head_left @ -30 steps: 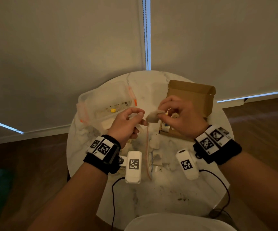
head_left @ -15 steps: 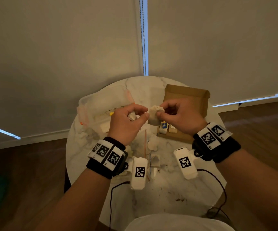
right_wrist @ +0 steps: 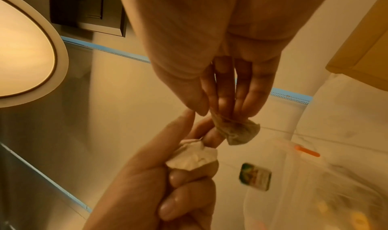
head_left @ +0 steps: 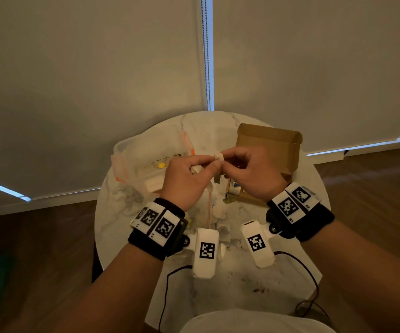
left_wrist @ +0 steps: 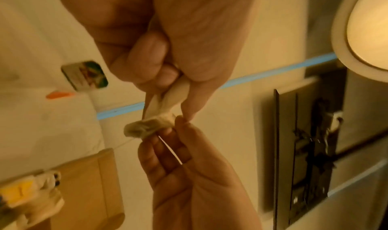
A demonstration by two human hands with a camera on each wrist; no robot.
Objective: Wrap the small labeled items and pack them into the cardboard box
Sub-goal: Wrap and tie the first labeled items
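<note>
While both hands (head_left: 218,174) pinch it, the tea bag (right_wrist: 239,132) looks crumpled, papery, beige.

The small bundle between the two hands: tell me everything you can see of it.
The small bundle is a pale, crumpled pouch of thin, paper-like material, darker and mottled inside, so its contents show faintly. It hangs in the air above the table, not yet in the cardboard box. The right hand pinches its gathered top between fingertips. A thin string runs from it toward a small printed tag. The left hand, close beside it, grips a separate white wad; contact between them is unclear.
</note>
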